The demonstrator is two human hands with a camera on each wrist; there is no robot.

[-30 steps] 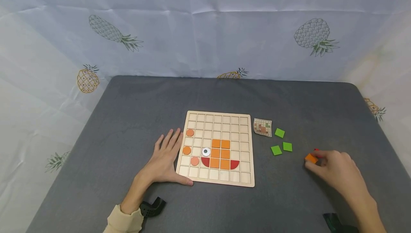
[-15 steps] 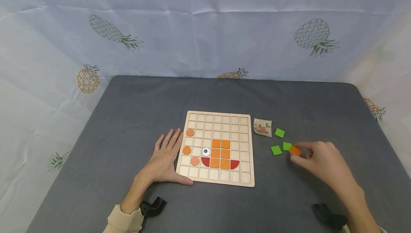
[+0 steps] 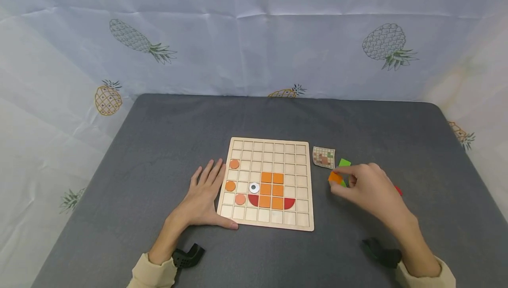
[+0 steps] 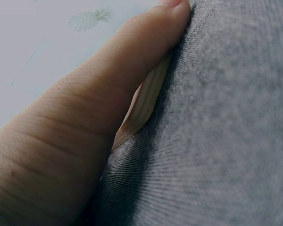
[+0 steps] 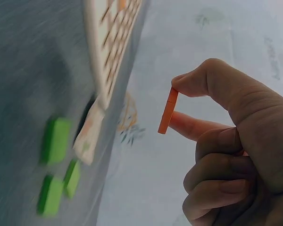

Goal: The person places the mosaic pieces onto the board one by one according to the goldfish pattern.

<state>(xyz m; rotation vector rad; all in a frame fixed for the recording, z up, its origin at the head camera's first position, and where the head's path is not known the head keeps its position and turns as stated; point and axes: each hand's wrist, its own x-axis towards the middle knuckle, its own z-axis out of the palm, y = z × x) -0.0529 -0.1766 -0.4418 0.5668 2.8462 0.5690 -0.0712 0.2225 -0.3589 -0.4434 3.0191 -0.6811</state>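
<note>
My right hand (image 3: pixel 375 195) pinches an orange square tile (image 3: pixel 335 177) by its edges between thumb and index finger, above the table just right of the wooden grid board (image 3: pixel 291 217). The right wrist view has this tile (image 5: pixel 168 110) edge-on, its other fingers folded into the palm. My left hand (image 3: pixel 203 202) lies flat with fingers spread along the board's left edge, thumb at the lower left corner. In the board's cells sit several orange squares (image 3: pixel 267 189), two red quarter-round pieces (image 3: pixel 289 203), several orange-toned discs (image 3: pixel 230 186) and a white eye disc (image 3: pixel 254 187).
A small pattern card (image 3: pixel 323 157) lies off the board's right side. Green square tiles (image 3: pixel 344 162) are near it, partly behind my right hand in the head view; the right wrist view shows three. A red piece (image 3: pixel 398 190) lies farther right on the grey table (image 3: pixel 178 125).
My right hand has carried the orange tile leftward from the right part of the table, past the green tiles, toward the board. A red piece has come into sight behind it. My left hand stays put.
</note>
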